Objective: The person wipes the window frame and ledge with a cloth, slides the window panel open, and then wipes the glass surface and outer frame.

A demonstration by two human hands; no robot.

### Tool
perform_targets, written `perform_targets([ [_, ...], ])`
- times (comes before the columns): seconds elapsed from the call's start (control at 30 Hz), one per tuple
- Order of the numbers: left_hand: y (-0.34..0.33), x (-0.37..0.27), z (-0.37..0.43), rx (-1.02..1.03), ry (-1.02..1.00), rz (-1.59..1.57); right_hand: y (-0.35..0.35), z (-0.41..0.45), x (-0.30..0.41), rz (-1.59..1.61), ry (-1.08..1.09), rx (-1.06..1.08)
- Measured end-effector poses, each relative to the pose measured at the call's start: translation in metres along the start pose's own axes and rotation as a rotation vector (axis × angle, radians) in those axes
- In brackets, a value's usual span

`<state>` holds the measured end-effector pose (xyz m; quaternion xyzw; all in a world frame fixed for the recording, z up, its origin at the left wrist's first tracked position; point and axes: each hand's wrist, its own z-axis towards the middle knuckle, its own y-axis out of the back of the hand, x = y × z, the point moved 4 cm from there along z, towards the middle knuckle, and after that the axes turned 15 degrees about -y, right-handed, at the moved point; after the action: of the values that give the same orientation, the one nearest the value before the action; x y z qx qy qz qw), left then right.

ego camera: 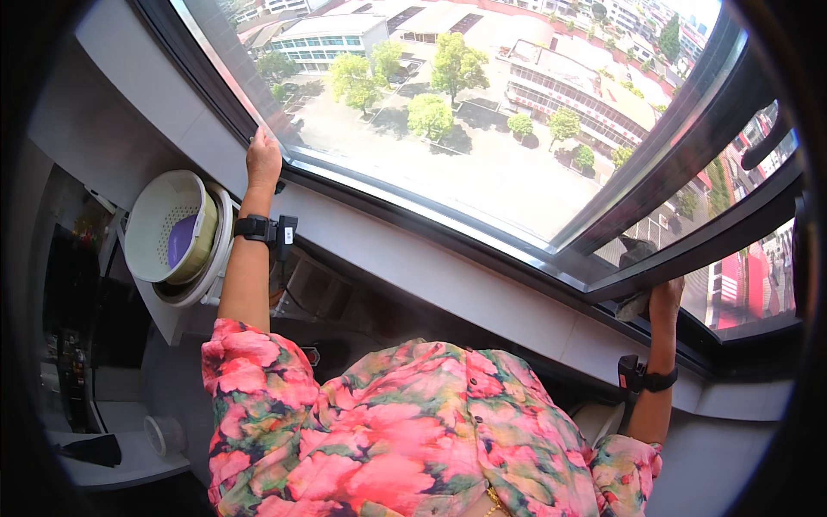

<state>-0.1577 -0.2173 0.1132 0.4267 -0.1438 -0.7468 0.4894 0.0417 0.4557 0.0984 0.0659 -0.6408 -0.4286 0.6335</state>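
Observation:
My left hand grips the dark window frame at the left side of the window opening. My right hand is at the lower edge of the open window sash, with a grey cloth in its fingers. Part of that cloth also shows through the glass, above the sash's bottom rail. The right fingertips are partly hidden behind the sash. Both wrists wear black straps with small black boxes.
A pale tiled sill runs below the window. Left of my arm, a green-white plastic colander with a purple item inside is stacked on white basins. A dark window handle juts out at upper right. Outside, trees and buildings lie far below.

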Motion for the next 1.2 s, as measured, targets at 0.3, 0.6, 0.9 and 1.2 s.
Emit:
perform_targets([
  [0.3,-0.002,0.041,0.012,0.004,0.006,-0.195,-0.008,0.007,0.002,-0.156,0.138,0.179],
  [0.6,-0.01,0.058,0.023,0.009,-0.009,-0.24,-0.013,0.003,0.0,0.171,-0.078,0.319],
  [0.9,-0.008,0.054,0.026,0.048,-0.037,-0.367,-0.01,0.003,0.007,0.054,0.103,0.261],
  [1.2,0.016,-0.007,-0.02,0.032,0.189,-0.344,-0.019,0.005,0.02,-0.045,0.135,0.38],
])
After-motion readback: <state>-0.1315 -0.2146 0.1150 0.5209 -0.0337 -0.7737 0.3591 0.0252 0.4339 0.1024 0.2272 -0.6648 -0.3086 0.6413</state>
